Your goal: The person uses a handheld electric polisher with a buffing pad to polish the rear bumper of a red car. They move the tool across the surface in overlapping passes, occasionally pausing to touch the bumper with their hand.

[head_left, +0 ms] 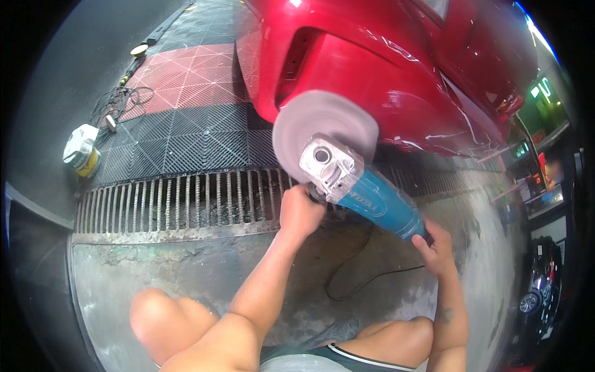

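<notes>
My left hand (302, 211) is closed round the side handle of a large angle polisher, just below its metal gear head (328, 164). The rear of the blue polisher body (379, 203) sits in my right hand (436, 247), its fingers wrapped round the grip. A round greyish-pink pad (291, 130) on the polisher looks blurred at its edge. The pad overlaps the lower part of a glossy red car body panel (372, 93) in this view; whether it touches the paint I cannot tell. Most of the side handle is hidden by my left fist.
A metal drain grate (186, 204) crosses the floor before me. Beyond it lie black and red floor tiles (186, 74). At left stand a white-and-yellow container (83, 158) and another corded tool (133, 65). The polisher's cord (350, 296) loops on the concrete. A black car (540, 279) is at far right.
</notes>
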`<state>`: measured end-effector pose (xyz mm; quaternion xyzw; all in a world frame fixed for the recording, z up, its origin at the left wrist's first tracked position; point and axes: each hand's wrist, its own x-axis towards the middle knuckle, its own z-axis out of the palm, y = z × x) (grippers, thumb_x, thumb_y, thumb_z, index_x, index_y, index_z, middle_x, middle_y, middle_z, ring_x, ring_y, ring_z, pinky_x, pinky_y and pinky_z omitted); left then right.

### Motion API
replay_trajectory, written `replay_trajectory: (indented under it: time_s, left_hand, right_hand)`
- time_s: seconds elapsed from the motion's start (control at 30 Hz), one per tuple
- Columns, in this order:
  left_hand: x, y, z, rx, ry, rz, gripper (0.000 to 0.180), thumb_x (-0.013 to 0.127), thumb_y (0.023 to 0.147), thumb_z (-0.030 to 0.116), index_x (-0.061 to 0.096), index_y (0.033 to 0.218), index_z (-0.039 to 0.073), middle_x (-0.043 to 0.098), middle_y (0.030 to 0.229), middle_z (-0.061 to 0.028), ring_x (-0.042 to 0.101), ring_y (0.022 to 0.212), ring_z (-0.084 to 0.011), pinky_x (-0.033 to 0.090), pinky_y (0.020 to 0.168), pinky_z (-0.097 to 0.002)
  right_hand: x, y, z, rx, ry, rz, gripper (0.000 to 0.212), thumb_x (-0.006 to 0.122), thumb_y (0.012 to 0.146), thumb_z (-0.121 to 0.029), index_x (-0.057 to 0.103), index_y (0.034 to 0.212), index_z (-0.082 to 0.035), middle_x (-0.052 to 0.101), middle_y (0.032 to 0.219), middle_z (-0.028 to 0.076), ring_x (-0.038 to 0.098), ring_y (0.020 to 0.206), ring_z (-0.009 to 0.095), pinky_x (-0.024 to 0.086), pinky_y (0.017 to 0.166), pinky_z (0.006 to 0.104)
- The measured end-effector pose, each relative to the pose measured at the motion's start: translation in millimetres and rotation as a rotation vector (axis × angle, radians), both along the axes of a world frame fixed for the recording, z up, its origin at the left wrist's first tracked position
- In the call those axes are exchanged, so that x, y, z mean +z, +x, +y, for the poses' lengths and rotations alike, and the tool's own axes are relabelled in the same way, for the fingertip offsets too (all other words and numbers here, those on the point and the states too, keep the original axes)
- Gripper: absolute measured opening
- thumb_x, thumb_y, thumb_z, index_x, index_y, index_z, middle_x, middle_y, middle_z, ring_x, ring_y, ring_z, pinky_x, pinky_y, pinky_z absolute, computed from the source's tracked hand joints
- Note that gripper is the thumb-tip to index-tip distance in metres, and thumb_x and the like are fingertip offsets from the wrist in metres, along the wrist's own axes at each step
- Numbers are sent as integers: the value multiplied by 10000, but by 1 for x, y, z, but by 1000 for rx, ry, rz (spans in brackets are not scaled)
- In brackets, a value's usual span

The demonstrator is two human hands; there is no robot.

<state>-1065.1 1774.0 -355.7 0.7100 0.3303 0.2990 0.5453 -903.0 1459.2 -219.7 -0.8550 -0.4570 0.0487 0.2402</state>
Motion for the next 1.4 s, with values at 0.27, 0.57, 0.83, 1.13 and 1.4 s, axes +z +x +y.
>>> replay_trajectory:
  time_s: [0.27,0.57,0.83,1.13,1.4]
  left_hand:
    - [12,-55,9,100,28,330,295,779,829,137,851,1087,15,799,1039,-306,783,1052,-480,615,953,-552]
    - [36,-67,14,99,65,373,284,750,844,146,822,1072,-6,796,1062,-315,774,1066,-498,606,965,-579]
    - [52,-46,14,18,24,164,288,802,857,152,831,1101,1,804,1012,-294,787,1024,-472,618,932,-557]
    - [96,-24,25,-62,170,-6,304,849,851,181,832,1092,-4,797,985,-290,783,1012,-476,622,912,-561]
    - [99,-33,21,-22,122,56,251,828,851,130,835,1050,-23,793,908,-285,798,933,-460,617,872,-513]
  right_hand:
    - [-66,17,22,111,3,372,705,757,1052,-474,655,1527,36,788,1371,219,744,1284,302,527,1125,401]
    - [-68,19,30,123,95,469,668,757,1071,-436,657,1528,41,791,1379,151,706,1292,218,513,1139,387]
    - [-1,-12,16,-7,98,197,702,761,1046,-504,697,1475,47,812,1250,171,741,1177,230,551,1059,384]
    - [45,-41,8,-30,312,84,763,772,1035,-516,676,1472,102,806,1240,166,731,1162,224,548,1048,379]
    - [38,-47,9,-60,228,191,734,778,1039,-502,685,1468,87,776,1180,86,672,1091,166,534,1012,339]
